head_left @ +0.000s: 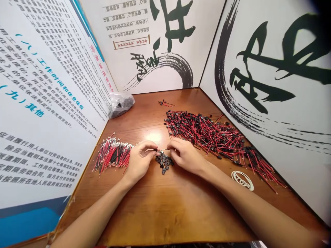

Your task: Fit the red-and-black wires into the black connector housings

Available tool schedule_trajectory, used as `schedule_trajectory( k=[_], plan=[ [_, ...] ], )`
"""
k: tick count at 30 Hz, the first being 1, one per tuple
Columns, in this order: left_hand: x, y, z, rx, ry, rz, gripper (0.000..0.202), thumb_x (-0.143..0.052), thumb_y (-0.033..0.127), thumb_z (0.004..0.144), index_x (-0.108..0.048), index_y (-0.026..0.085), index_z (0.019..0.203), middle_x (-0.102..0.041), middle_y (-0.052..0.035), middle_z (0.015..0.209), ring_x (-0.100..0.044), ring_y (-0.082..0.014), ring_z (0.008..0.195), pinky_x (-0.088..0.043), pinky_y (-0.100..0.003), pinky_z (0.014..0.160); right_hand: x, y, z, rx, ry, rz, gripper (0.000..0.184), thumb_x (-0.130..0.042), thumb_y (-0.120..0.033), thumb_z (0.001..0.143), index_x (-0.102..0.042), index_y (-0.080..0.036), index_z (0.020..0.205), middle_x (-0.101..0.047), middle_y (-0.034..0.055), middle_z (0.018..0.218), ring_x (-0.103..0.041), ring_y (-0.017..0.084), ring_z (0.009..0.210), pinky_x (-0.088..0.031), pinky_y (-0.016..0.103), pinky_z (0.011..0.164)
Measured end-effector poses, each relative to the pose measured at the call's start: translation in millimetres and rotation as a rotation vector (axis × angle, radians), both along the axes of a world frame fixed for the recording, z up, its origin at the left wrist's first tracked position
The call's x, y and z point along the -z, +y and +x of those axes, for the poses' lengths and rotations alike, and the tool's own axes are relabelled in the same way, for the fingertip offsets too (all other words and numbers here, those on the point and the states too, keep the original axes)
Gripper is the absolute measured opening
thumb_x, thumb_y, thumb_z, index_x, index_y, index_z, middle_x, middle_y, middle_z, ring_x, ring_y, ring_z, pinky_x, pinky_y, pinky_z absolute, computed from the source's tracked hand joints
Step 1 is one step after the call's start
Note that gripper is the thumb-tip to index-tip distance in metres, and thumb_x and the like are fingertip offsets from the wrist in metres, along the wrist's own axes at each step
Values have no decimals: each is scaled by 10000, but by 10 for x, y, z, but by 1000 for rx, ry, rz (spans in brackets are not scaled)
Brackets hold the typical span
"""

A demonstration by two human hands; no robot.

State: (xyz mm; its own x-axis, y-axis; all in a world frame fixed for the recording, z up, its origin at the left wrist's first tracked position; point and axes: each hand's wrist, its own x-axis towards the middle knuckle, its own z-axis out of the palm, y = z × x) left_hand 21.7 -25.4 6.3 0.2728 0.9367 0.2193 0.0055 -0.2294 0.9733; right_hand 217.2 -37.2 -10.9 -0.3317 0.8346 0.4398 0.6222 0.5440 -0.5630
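My left hand [139,159] is closed in a pinch on a small black connector housing [156,150]. Facing it, my right hand [186,155] pinches a thin wire [166,149], its tip close to the housing; whether they touch is too small to tell. Directly below the fingertips lies a little heap of loose black housings [165,163]. Beside my left hand is a pile of red and black wires [113,155] with pale, shiny ends. Beyond my right hand spreads a larger pile of red and black wires with black connectors [207,132].
White rubber bands [242,180] lie right of my right forearm. A clear plastic bag [121,104] with dark contents stands at the back left. A few wires [165,103] lie at the back of the wooden table [160,206]. Printed panels [160,69] enclose three sides.
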Motion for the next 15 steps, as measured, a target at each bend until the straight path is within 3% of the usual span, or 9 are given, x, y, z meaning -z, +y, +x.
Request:
schedule_trajectory(
  k=[10, 15],
  plan=[
    [-28, -54, 28, -54, -14, 17, 61, -746, 153, 741, -726, 149, 798, -677, -60, 846, -666, -171, 801, -590, -291, 742, -74, -72, -68, -63, 142, 8, 166, -497, -116, 899, -618, -184, 809, -639, 29, 751, -556, 158, 690, -423, 279, 672],
    [3, -72, 23, -74, -24, 16, 62, -750, 155, 739, -743, 144, 801, -697, -61, 829, -678, -167, 762, -596, -283, 722, -109, -125, -122, -18, 192, 29, 149, -540, -112, 886, -625, -182, 786, -612, 11, 706, -550, 147, 658, -401, 262, 634]
  ],
)
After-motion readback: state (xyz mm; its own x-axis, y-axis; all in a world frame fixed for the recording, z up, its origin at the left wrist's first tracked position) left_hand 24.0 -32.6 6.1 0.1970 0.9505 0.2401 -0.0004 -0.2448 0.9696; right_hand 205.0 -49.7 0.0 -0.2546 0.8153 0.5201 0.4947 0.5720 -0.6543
